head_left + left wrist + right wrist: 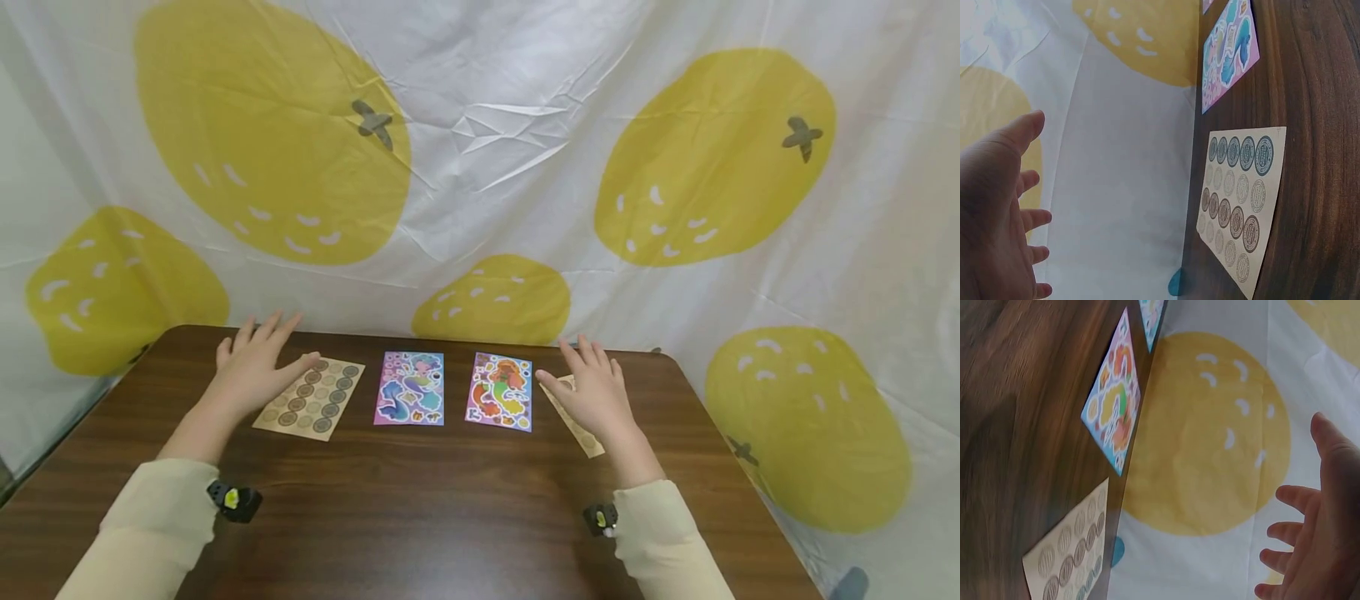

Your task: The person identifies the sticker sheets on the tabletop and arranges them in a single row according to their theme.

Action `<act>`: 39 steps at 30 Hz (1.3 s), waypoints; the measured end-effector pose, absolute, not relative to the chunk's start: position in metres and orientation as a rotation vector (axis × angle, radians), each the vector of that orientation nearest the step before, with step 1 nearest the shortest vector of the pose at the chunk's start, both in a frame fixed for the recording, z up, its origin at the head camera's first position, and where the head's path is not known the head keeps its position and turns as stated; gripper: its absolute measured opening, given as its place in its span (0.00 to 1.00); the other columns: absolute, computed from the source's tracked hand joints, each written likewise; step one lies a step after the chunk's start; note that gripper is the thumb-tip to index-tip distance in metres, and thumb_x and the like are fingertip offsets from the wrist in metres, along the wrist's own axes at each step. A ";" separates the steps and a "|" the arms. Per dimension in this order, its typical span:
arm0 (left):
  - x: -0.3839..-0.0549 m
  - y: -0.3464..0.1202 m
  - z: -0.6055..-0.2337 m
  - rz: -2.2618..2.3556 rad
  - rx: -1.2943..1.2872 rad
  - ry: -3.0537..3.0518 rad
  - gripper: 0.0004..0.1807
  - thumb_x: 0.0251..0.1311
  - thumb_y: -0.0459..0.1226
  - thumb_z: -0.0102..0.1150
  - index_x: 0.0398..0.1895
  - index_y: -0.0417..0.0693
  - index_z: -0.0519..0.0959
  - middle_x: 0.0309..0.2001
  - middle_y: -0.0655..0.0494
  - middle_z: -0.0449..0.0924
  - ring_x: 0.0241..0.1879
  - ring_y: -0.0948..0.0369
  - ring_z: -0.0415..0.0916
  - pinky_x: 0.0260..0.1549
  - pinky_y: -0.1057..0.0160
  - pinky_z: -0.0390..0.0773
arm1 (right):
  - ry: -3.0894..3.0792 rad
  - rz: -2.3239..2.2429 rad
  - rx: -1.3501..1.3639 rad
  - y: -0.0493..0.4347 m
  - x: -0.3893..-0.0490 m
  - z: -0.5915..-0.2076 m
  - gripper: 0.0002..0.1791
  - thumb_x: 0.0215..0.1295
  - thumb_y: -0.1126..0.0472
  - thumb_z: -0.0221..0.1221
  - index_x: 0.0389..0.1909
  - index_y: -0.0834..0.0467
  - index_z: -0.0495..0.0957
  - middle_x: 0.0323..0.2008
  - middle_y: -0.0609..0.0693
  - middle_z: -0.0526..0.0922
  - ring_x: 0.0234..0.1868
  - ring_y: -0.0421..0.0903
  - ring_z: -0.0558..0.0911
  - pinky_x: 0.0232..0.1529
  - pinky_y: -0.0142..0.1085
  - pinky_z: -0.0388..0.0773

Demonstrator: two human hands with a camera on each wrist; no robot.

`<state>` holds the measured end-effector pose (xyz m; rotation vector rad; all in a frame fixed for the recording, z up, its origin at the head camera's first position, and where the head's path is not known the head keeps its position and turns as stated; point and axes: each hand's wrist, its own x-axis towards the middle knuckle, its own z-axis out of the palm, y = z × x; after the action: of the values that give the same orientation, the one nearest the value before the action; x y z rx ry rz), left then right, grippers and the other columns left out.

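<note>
Backed a dark brown table (450, 517) at 12 o'clock with a white curtain (487, 217) bearing yellow fruit prints (277, 133). Showed, clockwise about the table's centre, a left tan sheet (309, 402) of round seal designs at 10 o'clock, a blue-purple mermaid sheet (409, 389) at 11, a red-yellow mermaid sheet (498, 392) at 1 and a right tan sheet (1072, 547) at 2, all lying flat. Placed the left hand (257, 368) at 10 o'clock, partly across the left tan sheet in the head view, with fingers spread, nearly straight and gripping nothing. Placed the right hand (596, 392) at 2, screening part of the right tan sheet, with fingers well apart and grasping nothing.
</note>
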<state>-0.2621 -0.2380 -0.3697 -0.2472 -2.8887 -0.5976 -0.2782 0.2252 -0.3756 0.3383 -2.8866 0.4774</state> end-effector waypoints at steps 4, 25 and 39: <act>-0.262 -0.242 -0.371 -0.618 -0.242 -2.869 0.46 0.64 0.65 0.40 0.76 0.49 0.45 0.73 0.35 0.42 0.69 0.31 0.32 0.57 0.26 0.33 | -2.880 0.513 0.335 0.216 -0.278 -0.377 0.43 0.66 0.31 0.44 0.75 0.52 0.52 0.74 0.61 0.47 0.72 0.62 0.43 0.67 0.61 0.37; -0.264 -0.270 -0.385 -0.740 -0.175 -2.771 0.45 0.65 0.60 0.46 0.75 0.42 0.50 0.70 0.31 0.51 0.65 0.29 0.45 0.50 0.24 0.49 | -2.778 0.728 0.418 0.164 -0.276 -0.385 0.41 0.66 0.34 0.49 0.72 0.55 0.58 0.71 0.59 0.56 0.70 0.61 0.54 0.68 0.56 0.44; -0.261 -0.285 -0.396 -0.840 -0.106 -2.755 0.45 0.65 0.58 0.48 0.74 0.40 0.48 0.69 0.29 0.49 0.63 0.26 0.46 0.48 0.22 0.48 | -2.720 0.809 0.447 0.133 -0.277 -0.398 0.40 0.64 0.36 0.53 0.72 0.53 0.60 0.70 0.56 0.60 0.69 0.57 0.59 0.67 0.54 0.50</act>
<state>-0.2614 -0.2854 -0.3955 -0.1064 -2.7554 -0.8396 -0.2772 0.1328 -0.3979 0.4474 -2.7196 0.8089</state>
